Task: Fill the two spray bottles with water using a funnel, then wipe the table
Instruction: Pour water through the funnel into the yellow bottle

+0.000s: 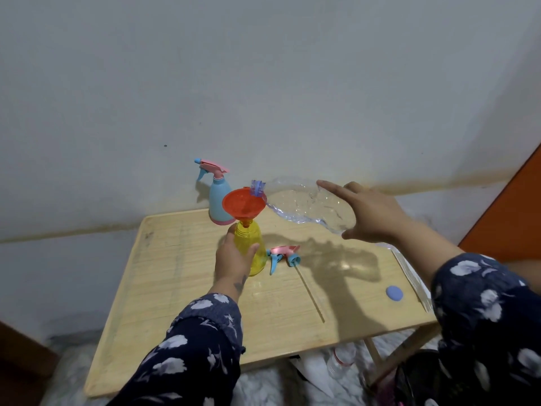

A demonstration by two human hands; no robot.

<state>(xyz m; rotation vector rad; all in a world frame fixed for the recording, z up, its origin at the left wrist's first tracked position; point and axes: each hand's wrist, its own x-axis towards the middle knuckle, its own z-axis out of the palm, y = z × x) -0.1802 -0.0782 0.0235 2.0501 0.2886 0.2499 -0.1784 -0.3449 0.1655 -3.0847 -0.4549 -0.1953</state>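
Left hand [234, 259] is wrapped around the yellow bottle [251, 250], fingers and thumb curled on its body, holding it upright on the wooden table [181, 288]. Right hand [371, 212] grips the fat end of the clear water bottle [307, 206], index finger stretched along the top, thumb underneath. That clear bottle lies nearly flat in the air, long axis running left to right, its purple neck [258, 188] pointing left and resting right at the rim of the orange funnel [243, 204]. The funnel sits in the yellow bottle's mouth, bowl tipped toward the camera. Just behind stands the blue spray bottle [219, 205], pink-and-blue trigger head on, nozzle pointing left, close to the wall. Lying on the table just right of the yellow bottle is a loose spray head [284, 254], on its side. Well off to the right, near the table edge, a small blue cap [394, 293]. Whether water is flowing, can't tell.
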